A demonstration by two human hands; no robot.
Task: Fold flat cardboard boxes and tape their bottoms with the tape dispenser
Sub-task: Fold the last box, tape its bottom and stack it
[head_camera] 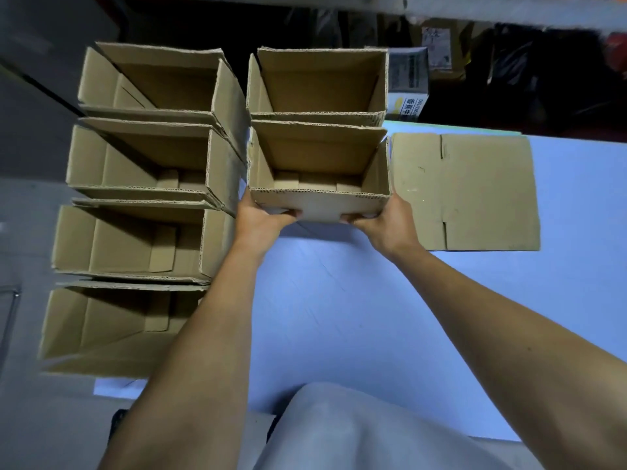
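Note:
An open-topped folded cardboard box [319, 201] stands upright on the blue surface [339, 300], directly in front of another folded box [319, 83]. My left hand [261, 222] grips its near left bottom corner. My right hand [386, 225] grips its near right bottom corner. Fingers of both hands curl under the near wall. A flat unfolded cardboard box [464, 191] lies on the surface just to the right of it. No tape dispenser is in view.
Several folded open boxes [135, 239] stand in a column on the left, reaching from near to far. A small printed carton [407, 86] sits behind the far right box. Dark clutter fills the back. My knee in light cloth [356, 432] is at the bottom.

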